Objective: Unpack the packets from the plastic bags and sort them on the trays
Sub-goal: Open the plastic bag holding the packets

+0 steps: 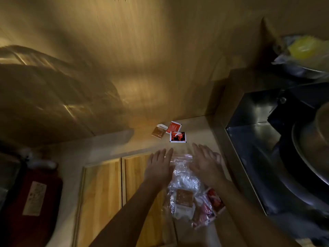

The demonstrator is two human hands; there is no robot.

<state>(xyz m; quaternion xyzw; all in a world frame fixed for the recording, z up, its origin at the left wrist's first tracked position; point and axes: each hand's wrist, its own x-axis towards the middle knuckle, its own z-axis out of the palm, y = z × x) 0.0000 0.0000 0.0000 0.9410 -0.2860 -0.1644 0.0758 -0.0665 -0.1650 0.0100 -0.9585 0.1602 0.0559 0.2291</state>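
A clear plastic bag (185,177) lies on the counter with several brown, white and red packets (185,197) inside its near end. My left hand (159,166) rests flat on the bag's left edge, fingers spread. My right hand (206,163) lies flat on the bag's right side, fingers also apart. Neither hand grips anything. Beyond the hands, three loose packets lie on the counter: a brown one (159,131), a red one (173,127) and a red-and-black one (177,136). Two wooden trays (103,193) sit side by side to the left, the right tray (135,168) partly under my left arm.
A metal sink (252,139) with dark cookware opens on the right. A red object with a label (33,196) lies at the far left. A wooden wall (142,59) rises behind the counter. A bowl with a yellow item (302,49) sits top right.
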